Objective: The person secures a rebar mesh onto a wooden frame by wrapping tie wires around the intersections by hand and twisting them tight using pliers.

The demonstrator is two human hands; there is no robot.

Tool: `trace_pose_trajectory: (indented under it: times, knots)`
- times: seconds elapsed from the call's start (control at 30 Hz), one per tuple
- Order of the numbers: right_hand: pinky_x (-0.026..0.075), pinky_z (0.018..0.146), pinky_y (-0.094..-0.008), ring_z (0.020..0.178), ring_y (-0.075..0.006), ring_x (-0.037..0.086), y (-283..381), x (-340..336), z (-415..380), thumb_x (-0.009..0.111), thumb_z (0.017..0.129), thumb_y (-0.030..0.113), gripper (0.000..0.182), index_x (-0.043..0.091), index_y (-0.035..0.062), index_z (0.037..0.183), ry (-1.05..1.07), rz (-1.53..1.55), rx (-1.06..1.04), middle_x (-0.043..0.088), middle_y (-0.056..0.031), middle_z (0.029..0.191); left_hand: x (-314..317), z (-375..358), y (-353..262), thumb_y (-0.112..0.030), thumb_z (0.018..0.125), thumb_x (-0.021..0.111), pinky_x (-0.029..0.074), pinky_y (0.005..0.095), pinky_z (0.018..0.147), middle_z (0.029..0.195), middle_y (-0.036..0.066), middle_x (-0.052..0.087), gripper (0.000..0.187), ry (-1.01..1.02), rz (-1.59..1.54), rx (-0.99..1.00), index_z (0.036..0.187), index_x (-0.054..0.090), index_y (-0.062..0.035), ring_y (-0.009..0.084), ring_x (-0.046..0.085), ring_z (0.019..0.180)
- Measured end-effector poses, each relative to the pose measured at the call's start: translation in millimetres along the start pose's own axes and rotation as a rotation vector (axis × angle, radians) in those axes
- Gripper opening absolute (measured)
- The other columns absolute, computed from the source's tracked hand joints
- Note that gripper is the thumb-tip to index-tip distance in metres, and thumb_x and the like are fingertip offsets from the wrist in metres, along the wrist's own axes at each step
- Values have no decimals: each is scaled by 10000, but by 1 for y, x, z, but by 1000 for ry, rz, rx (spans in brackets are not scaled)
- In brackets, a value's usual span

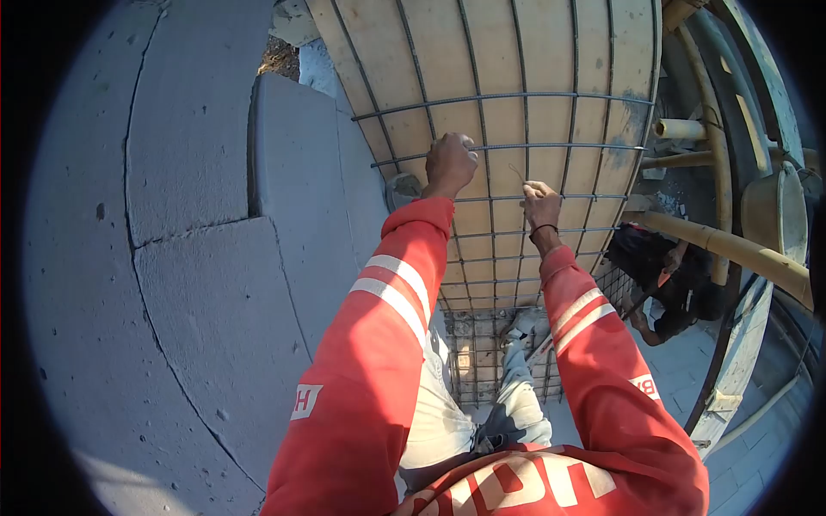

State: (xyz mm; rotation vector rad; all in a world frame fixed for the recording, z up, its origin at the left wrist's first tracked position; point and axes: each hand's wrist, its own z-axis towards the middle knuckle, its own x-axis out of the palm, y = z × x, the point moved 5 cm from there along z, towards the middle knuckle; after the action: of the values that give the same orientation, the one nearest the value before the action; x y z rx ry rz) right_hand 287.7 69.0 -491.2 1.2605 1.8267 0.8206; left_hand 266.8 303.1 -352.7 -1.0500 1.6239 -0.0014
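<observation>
A grid of steel rebar [551, 96] stands in front of a wooden plank formwork [551, 60]. My left hand [450, 163] is clenched around a horizontal bar of the grid, at a crossing with a vertical bar. My right hand [540, 205] is lower and to the right, fingers pinched on a thin piece of tie wire [516, 173] that sticks up from it at another bar. Both arms are in red sleeves with white stripes.
A grey concrete block wall [189, 258] fills the left side. Bamboo scaffold poles [731, 245] cross on the right. Another person [675, 288] in dark clothes crouches below at the right. My legs and feet [516, 378] stand on the rebar far below.
</observation>
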Motion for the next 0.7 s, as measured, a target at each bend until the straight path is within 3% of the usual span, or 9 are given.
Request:
trace_pose_trajectory:
  times: [0.07, 0.13, 0.23, 0.33, 0.47, 0.57, 0.63, 0.7]
  knots:
    - [551, 617, -323, 739, -200, 735, 2, 26, 18, 685, 917, 155, 197, 742, 36, 1063, -101, -58, 22, 756, -127, 901, 22, 20, 14, -193, 841, 724, 537, 453, 929, 1103, 122, 739, 347, 19, 36, 34, 1181, 718, -128, 341, 676, 1070]
    - [558, 640, -339, 734, -215, 736, 6, 42, 34, 690, 914, 150, 183, 746, 34, 1044, -114, -110, -18, 757, -126, 910, 38, 32, 20, -136, 833, 723, 526, 463, 942, 1111, 137, 716, 368, -79, 66, 122, 1200, 699, -141, 347, 661, 1087]
    - [566, 698, -366, 772, -248, 739, 10, 62, 45, 705, 905, 144, 152, 761, 43, 1004, -129, -150, -127, 757, -133, 944, 55, 48, 28, -120, 817, 727, 515, 473, 942, 1115, 134, 695, 391, -52, 141, 68, 1203, 677, -153, 336, 649, 1095]
    - [558, 745, -377, 864, -310, 722, 18, 79, 47, 693, 888, 127, 176, 761, 49, 1029, -58, -167, -358, 749, -148, 984, 68, 60, 28, -140, 836, 719, 542, 468, 901, 1084, 137, 721, 335, -64, 161, 101, 1169, 693, -155, 352, 676, 1025]
    - [546, 785, -383, 865, -336, 710, 20, 84, 51, 692, 863, 109, 172, 758, 48, 1009, -131, -155, -484, 737, -148, 970, 82, 65, 28, -131, 830, 717, 545, 468, 896, 1030, 153, 724, 328, -142, 153, 91, 1157, 688, -133, 355, 689, 981]
    - [542, 778, -388, 874, -342, 706, 20, 85, 47, 708, 851, 114, 172, 756, 45, 1001, -175, -185, -379, 734, -148, 974, 87, 70, 36, -125, 850, 723, 554, 442, 893, 1088, 152, 677, 197, -76, 43, -3, 1043, 697, -98, 343, 659, 1056]
    - [543, 757, -387, 840, -329, 710, 27, 86, 43, 714, 851, 116, 165, 756, 48, 995, -231, -229, -424, 737, -148, 944, 84, 71, 34, -123, 831, 725, 552, 444, 882, 914, 175, 720, 189, -159, 53, 89, 996, 708, -34, 365, 695, 926]
    - [544, 736, -386, 806, -316, 714, 34, 86, 39, 719, 851, 119, 159, 757, 50, 989, -294, -274, -471, 740, -148, 914, 87, 72, 35, -130, 843, 722, 550, 441, 868, 890, 178, 716, 143, -189, 183, 150, 941, 702, -27, 366, 694, 912]
